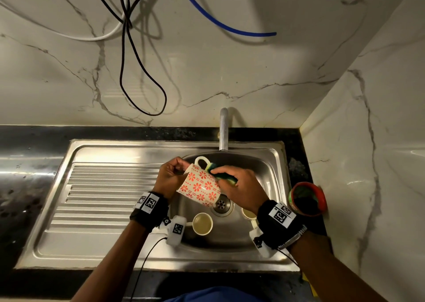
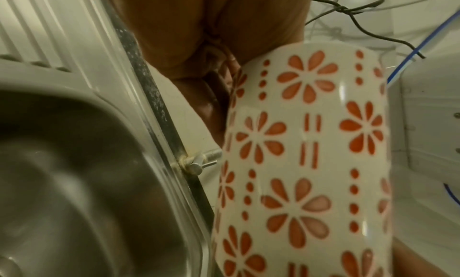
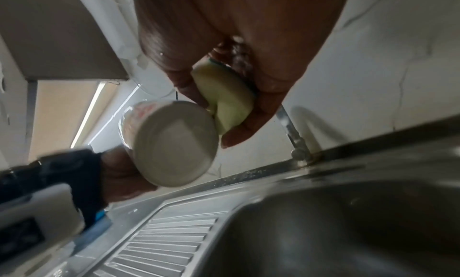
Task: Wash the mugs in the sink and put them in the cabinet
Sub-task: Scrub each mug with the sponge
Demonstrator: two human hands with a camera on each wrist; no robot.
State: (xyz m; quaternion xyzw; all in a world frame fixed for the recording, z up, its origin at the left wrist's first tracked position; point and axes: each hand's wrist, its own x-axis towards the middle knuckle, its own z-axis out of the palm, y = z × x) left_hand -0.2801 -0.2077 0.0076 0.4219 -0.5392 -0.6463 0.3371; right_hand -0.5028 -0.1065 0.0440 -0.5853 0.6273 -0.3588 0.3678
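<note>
A white mug with red flowers (image 1: 201, 187) hangs tilted over the steel sink (image 1: 264, 170), its base toward me and its handle up. My left hand (image 1: 171, 177) grips it at the rim end; the left wrist view shows the mug's flowered wall (image 2: 306, 163) close up. My right hand (image 1: 239, 186) holds a yellow-green sponge (image 1: 224, 175) against the mug's side near the handle. From the right wrist the mug's white base (image 3: 174, 143) and the sponge (image 3: 224, 100) between fingers and thumb show. Two small cream cups sit in the basin, one (image 1: 202, 224) in front, one (image 1: 248, 213) partly hidden under my right wrist.
A tap (image 1: 223, 129) rises behind the basin. The ribbed draining board (image 1: 110, 191) lies to the left. A red pot with dark contents (image 1: 307, 198) stands on the black counter at the right. Cables and a blue hose (image 1: 225, 26) hang on the marble wall.
</note>
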